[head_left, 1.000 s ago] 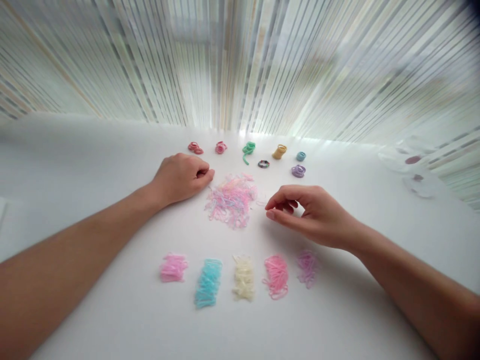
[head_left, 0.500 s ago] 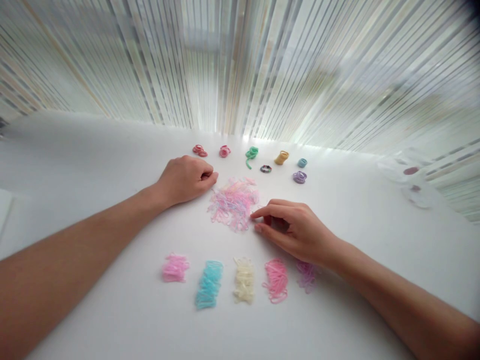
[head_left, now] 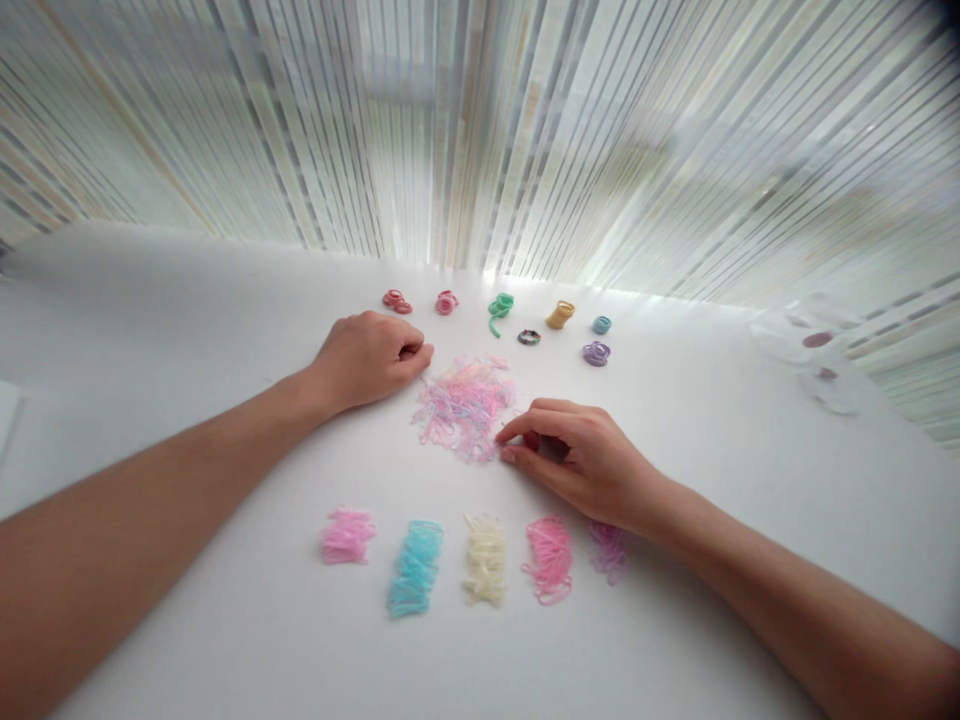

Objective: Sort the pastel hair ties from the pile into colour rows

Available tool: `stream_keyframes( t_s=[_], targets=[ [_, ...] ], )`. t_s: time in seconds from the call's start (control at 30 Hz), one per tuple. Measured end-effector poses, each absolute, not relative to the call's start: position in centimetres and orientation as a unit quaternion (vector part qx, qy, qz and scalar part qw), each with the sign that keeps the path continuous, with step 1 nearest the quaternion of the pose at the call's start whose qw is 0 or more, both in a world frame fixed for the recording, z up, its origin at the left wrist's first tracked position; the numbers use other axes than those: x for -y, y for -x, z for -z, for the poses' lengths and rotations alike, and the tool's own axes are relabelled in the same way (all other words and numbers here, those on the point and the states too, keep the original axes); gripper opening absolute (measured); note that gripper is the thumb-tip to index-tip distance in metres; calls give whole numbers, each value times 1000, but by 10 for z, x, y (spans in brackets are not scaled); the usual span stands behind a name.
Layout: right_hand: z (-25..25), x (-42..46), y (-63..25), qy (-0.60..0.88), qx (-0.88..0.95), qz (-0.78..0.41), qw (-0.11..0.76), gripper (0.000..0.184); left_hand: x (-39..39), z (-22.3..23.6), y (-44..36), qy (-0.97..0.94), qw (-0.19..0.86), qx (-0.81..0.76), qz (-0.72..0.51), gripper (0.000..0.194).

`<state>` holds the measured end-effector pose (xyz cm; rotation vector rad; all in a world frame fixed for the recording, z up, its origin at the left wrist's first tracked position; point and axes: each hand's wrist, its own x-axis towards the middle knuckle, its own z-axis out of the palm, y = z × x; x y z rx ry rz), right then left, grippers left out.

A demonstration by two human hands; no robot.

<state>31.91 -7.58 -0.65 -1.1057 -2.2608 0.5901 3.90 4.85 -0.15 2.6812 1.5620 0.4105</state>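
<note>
Evidently the right hand point(head_left: 589, 452) is nearer, its grip almost pinched, any hold unclear; the pile of mixed bands point(head_left: 465, 405) lies just leftward, toward the tabletop point(head_left: 285, 660)'s far edge, the left hand point(head_left: 367, 355) loosely fisted beside it

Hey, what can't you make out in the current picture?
All in the head view:
Left grip: its inside, hidden by curled fingers.
Right grip: whether it holds anything; fingertips too blurred.
Lilac bundle: its top, behind the right grip.
White object: cut off by the left edge.
Scene beyond striped curtain: veiled, blurred.
</note>
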Motion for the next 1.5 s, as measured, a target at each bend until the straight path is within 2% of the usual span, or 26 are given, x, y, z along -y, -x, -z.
stream_keyframes(
  t_s=[0.67,0.87,1.5],
  targets=[
    [0,73,-329,417,827,-268,267,12,-48,-1,-40,-850,19,-509,-133,43],
    [-5,71,-334,425,833,-246,255,12,-47,-1,-39,-850,24,-507,-139,43],
    [-16,65,-347,458,818,-245,247,13,-51,-1,-38,-851,-20,-517,-92,41]
  ],
)
